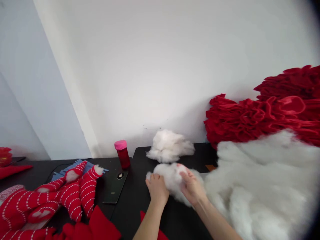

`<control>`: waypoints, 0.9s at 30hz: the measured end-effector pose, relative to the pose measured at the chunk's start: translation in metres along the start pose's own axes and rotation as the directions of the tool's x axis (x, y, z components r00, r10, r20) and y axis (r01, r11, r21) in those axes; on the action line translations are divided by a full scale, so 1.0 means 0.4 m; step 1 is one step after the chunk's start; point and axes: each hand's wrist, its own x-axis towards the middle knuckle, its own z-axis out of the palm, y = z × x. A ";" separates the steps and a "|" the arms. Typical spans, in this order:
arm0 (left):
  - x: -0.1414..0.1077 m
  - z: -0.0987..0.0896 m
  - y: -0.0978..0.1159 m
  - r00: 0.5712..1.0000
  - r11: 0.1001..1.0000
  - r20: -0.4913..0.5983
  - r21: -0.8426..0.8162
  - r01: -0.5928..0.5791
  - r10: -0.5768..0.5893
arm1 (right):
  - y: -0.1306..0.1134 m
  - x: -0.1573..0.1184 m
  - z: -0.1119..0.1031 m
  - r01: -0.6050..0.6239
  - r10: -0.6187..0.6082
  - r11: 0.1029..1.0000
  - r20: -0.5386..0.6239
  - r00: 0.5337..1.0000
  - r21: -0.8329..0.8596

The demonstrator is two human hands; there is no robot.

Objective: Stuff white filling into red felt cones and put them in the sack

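A loose tuft of white fibre stuffing (172, 176) lies between my two hands, low over the black table. My left hand (158, 190) has its fingers curled into the tuft's left side. At the tuft's right side, my right hand (191, 186) pinches a small wad of the same stuffing between thumb and fingers. Just behind sits a separate clump of white stuffing (170, 146). A large heap of white stuffing (262, 183) fills the right, close to my right forearm. Part of a red felt piece (161, 235) shows beneath my left forearm.
On the left lie red striped stuffed pieces (72, 193), with blue sticks (58, 174) behind them and red fabric (100, 225) in front. A dark phone (115, 187) and a red bottle with a pink lid (123, 155) stand nearer the middle. Stacked red fabric (250, 116) leans along the wall.
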 end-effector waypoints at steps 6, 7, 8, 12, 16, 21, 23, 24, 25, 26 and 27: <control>-0.034 -0.079 0.094 0.996 0.993 -0.004 -0.070 -0.092 0.092 | -0.152 0.022 -0.047 0.027 -0.014 0.990 -0.098 0.995 0.137; -0.052 -0.094 0.128 0.989 0.974 -0.024 -0.172 -0.148 0.146 | -0.159 0.014 -0.047 0.028 -0.013 0.989 -0.103 0.995 0.145; -0.073 -0.106 0.163 0.983 0.925 -0.003 -0.337 -0.172 0.182 | -0.159 0.002 -0.043 0.024 -0.009 0.989 -0.102 0.995 0.148; -0.143 -0.104 0.260 0.994 0.643 0.112 -0.760 0.095 -0.015 | -0.117 -0.075 -0.014 -0.045 0.050 0.994 -0.053 0.997 0.100; -0.185 -0.063 0.248 0.974 0.599 0.095 -0.774 0.203 -0.208 | -0.074 -0.175 -0.005 -0.075 0.077 0.995 -0.032 0.997 0.062; -0.283 -0.038 0.221 0.948 0.556 0.164 -0.778 0.294 -0.272 | -0.032 -0.257 -0.013 -0.010 0.007 1.000 -0.093 0.996 -0.026; -0.335 -0.040 0.221 0.963 0.581 0.170 -0.770 0.263 -0.210 | -0.019 -0.260 -0.023 0.019 -0.029 0.998 -0.190 0.981 -0.053; -0.359 -0.043 0.219 0.971 0.595 0.168 -0.768 0.237 -0.170 | -0.013 -0.257 -0.029 0.021 -0.032 0.998 -0.233 0.972 -0.052; -0.381 -0.046 0.215 0.978 0.609 0.167 -0.765 0.209 -0.127 | -0.009 -0.253 -0.035 0.016 -0.027 0.999 -0.264 0.964 -0.043; -0.398 -0.050 0.209 0.984 0.622 0.155 -0.763 0.177 -0.090 | -0.006 -0.251 -0.039 0.012 -0.020 1.000 -0.284 0.959 -0.029; -0.410 -0.054 0.201 0.989 0.636 0.134 -0.757 0.147 -0.069 | -0.003 -0.252 -0.041 0.009 -0.013 1.000 -0.298 0.954 -0.016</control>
